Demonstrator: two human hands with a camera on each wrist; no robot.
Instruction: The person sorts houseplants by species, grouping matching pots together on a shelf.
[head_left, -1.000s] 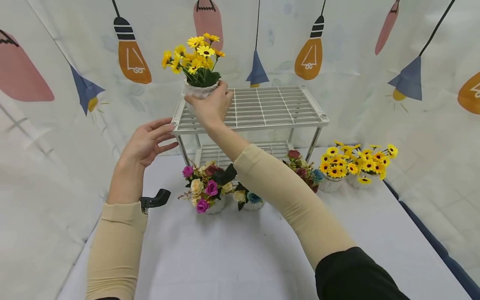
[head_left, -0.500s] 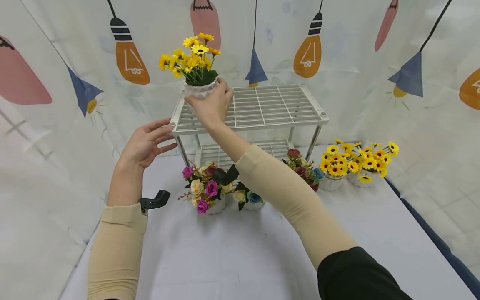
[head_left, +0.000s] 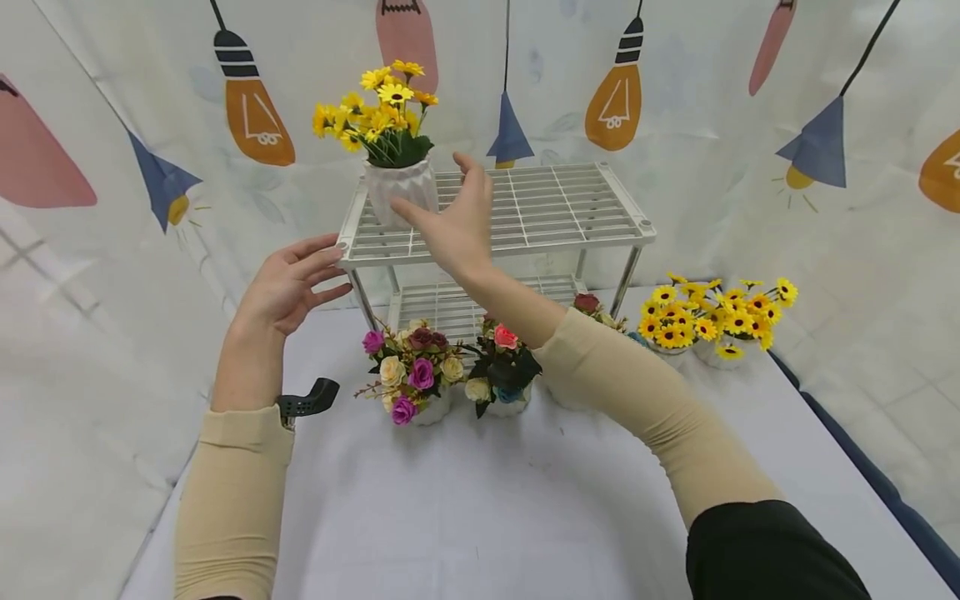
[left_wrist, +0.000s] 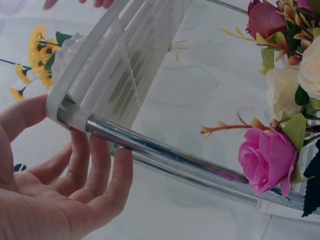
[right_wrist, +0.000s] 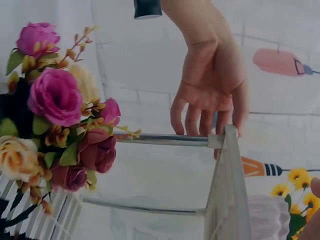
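Note:
A white ribbed pot [head_left: 401, 193] of yellow daisy-like flowers [head_left: 378, 112] stands upright at the left end of the top shelf of a white wire shelf rack [head_left: 540, 208]. Just right of it is my right hand [head_left: 465, 217], thumb and fingers spread wide. The thumb tip overlaps the pot's lower side; the fingers are away from it. My left hand [head_left: 281, 287] holds the rack's near left corner. In the left wrist view, that hand [left_wrist: 75, 185] has one digit at the shelf corner and bent fingertips against the chrome post [left_wrist: 165, 152].
Potted roses in purple and cream [head_left: 420, 375] and a pot with coral and blue blooms [head_left: 506, 367] stand before the rack. Dark red roses [head_left: 588, 304] are partly behind my right forearm. Two pots of yellow flowers [head_left: 712, 321] stand on the white-covered table [head_left: 450, 517] at right.
My right hand has let go of the flowerpot and moved right, its fingers spreading. The pot stays on the top shelf. My left hand keeps its place at the rack corner.

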